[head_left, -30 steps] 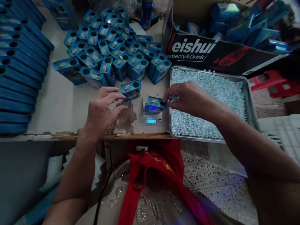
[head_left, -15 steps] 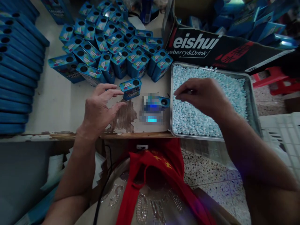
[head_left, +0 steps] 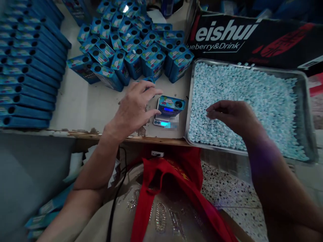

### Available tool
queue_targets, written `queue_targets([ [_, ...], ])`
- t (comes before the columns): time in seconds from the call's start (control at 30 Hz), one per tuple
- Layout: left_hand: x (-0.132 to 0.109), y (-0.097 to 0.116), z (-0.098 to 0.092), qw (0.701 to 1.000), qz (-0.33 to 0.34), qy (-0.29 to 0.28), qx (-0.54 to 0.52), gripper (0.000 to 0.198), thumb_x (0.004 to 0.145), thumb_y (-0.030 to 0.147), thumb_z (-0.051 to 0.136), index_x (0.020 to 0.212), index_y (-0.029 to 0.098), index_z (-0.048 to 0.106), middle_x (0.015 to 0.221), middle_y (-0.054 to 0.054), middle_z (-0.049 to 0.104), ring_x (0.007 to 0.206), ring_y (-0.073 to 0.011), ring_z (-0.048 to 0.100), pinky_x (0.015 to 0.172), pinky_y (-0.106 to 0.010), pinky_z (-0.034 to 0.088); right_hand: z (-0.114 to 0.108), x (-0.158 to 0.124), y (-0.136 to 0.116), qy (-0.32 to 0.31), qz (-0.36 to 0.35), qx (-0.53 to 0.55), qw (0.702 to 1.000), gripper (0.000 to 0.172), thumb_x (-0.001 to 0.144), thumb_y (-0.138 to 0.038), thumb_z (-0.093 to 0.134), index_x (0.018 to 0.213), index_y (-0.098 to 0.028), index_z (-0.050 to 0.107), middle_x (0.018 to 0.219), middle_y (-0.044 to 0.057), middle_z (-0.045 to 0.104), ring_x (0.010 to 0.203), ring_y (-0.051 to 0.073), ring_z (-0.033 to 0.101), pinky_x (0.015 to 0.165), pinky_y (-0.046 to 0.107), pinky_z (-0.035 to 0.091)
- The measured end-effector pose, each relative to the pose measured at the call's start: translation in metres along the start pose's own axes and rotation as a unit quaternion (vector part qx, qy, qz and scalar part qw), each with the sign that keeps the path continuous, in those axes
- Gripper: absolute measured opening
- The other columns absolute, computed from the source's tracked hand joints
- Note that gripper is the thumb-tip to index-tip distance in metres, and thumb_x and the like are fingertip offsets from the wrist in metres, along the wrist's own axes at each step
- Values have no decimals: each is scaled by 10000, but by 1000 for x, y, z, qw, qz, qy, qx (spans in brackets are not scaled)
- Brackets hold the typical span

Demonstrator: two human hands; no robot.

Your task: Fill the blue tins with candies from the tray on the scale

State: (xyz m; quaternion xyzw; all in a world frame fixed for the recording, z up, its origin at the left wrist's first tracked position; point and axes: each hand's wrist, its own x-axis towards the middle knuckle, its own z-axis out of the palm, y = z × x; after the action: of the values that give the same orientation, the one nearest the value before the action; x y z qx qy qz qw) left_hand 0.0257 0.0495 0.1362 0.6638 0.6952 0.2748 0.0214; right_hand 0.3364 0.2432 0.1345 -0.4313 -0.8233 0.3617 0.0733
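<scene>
My left hand is open, its thumb and fingers apart, at the left end of a blue candy tin. That tin stands upright on a small digital scale with a lit display, and its top has a round dark hole. Whether my thumb touches the tin I cannot tell. Behind my left fingers another blue tin shows only in part. Over the metal tray of small pale-blue candies, my right hand has its fingertips pinched together; what they hold, if anything, is hidden.
Several upright blue tins crowd the back of the table. Rows of tins lie stacked at the left. A black printed cardboard box stands behind the tray. A dark cable hangs by the table's front edge.
My left hand has moved right, from the neighbouring tin to the tin on the scale. My right hand has shifted from the tray's left rim further over the candies. The view has shifted slightly.
</scene>
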Motion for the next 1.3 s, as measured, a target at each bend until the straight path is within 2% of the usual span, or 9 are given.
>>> queue_targets([
  [0.2,-4,0,2,999,-3,-42,-12,441,996,424,909,1382,276,755,1422,-92,749,1361,-349,701,1256,-526,558,2,11,-34,14,-64,34,997,169,855,-353,843,891,-189,865,648,25,701,610,174,619,634,347,441],
  [0.3,-2,1,3,999,1,-43,-13,438,1007,363,891,1409,264,746,1415,-94,753,1364,-340,705,1250,-514,560,4,19,-49,34,-127,32,991,156,868,-377,879,849,-224,853,659,15,702,623,174,596,605,339,401],
  [0.63,-4,-4,-1,999,-15,-49,-3,515,979,269,882,1464,244,713,1464,-111,747,1393,-347,707,1246,-499,575,34,33,-96,21,-239,7,971,100,960,-316,844,883,-254,861,869,44,815,762,212,711,706,349,518],
  [0.73,-8,-8,-5,999,-16,-46,-8,493,975,233,868,1444,263,719,1465,-99,748,1397,-346,709,1244,-507,583,29,32,-83,50,-228,-23,972,113,992,-322,798,921,-265,864,888,56,825,767,233,726,712,368,530],
  [0.83,-11,-12,-10,999,-27,-36,-9,495,956,195,875,1420,283,727,1470,-86,744,1394,-347,711,1249,-529,582,18,24,-50,75,-172,-91,978,136,1002,-327,763,910,-276,850,829,58,802,758,253,729,706,384,529],
  [0.93,-11,-17,-12,999,-30,-31,-9,474,953,185,881,1394,289,740,1470,-81,745,1391,-342,715,1248,-529,586,19,10,-13,2,-116,-180,977,112,963,-308,771,1011,-263,862,935,67,813,763,248,733,740,393,543],
  [1.03,-8,-15,-9,999,-16,-25,-14,427,961,178,875,1363,255,753,1425,-90,761,1357,-336,736,1218,-515,609,36,-1,10,-62,-114,-237,963,413,910,-313,796,1311,-216,822,1259,137,784,888,267,750,763,383,561],
  [1.1,-5,-10,-6,1000,-6,-23,-17,408,972,178,861,1361,246,756,1402,-92,766,1335,-332,746,1199,-515,621,48,-3,16,-62,-134,-250,957,455,922,-293,755,1365,-191,786,1340,167,745,957,279,746,762,367,551],
  [1.3,-6,-9,-10,999,-14,-18,-28,360,987,239,846,1332,309,772,1405,-75,766,1336,-345,741,1215,-555,613,40,11,29,-1,-93,-138,986,84,846,-206,729,844,-269,785,826,42,777,793,262,748,732,349,512],
])
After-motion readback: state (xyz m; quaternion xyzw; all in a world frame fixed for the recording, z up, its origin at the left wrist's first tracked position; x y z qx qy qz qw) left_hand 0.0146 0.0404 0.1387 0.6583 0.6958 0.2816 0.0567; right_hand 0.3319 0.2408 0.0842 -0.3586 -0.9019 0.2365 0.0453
